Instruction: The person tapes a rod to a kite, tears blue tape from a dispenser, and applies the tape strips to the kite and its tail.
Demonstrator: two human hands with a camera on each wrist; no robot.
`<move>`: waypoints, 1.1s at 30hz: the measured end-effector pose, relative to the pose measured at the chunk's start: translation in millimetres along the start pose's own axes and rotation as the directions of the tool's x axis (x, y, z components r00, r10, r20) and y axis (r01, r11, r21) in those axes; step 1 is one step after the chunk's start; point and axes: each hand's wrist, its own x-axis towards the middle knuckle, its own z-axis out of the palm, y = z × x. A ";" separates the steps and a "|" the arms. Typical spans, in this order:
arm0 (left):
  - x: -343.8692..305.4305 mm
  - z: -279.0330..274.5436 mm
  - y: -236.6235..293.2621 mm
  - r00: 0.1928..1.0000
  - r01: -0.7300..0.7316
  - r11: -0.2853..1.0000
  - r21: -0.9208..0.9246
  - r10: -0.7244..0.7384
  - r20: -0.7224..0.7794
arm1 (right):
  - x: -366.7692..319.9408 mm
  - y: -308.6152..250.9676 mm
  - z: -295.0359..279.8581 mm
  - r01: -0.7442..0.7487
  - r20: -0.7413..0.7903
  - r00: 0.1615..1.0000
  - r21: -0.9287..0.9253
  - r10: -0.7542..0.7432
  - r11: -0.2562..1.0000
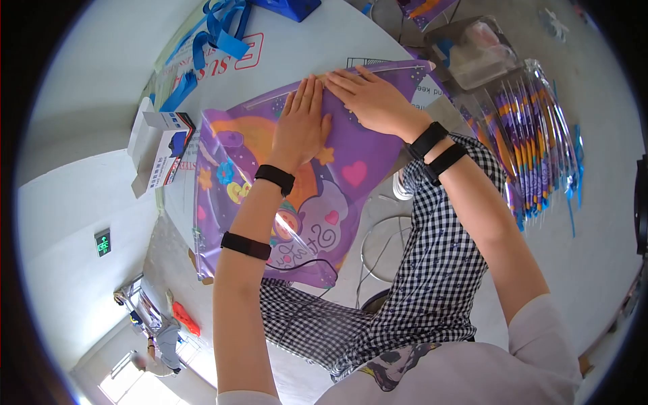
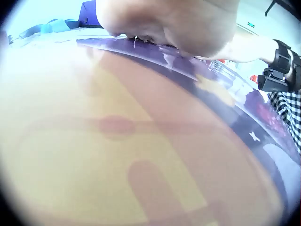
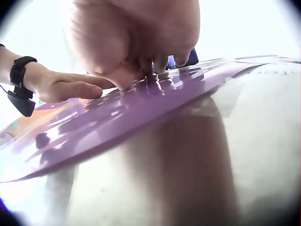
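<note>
A purple plastic sheet (image 1: 381, 152) printed with hearts, stars and cartoon figures lies spread over the table, its near end hanging toward the person's lap. Along its far edge runs a thin pale strip. My left hand (image 1: 302, 131) lies flat on the sheet, fingers straight and reaching that edge. Beside it, my right hand (image 1: 378, 104) presses the same edge with straight fingers, its fingertips close to the left ones. In the right wrist view, the underside of the right hand (image 3: 136, 33) rests over the glossy purple film, the left hand (image 3: 61, 87) next to it.
Blue ribbon (image 1: 219, 37) and an open white box (image 1: 160, 150) lie at the table's left side. At the right stand a stack of purple-and-orange packed sheets (image 1: 530, 142) and a clear plastic-covered bin (image 1: 472, 54). A wire-framed stool (image 1: 385, 246) stands below. Another person (image 1: 158, 358) is far back.
</note>
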 end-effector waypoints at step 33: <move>-34.8 -33.4 -111.1 0.770 0.637 0.738 -0.220 -0.605 0.202 | -35.3 45.9 -39.1 -0.252 -0.164 0.940 0.254 0.299 0.934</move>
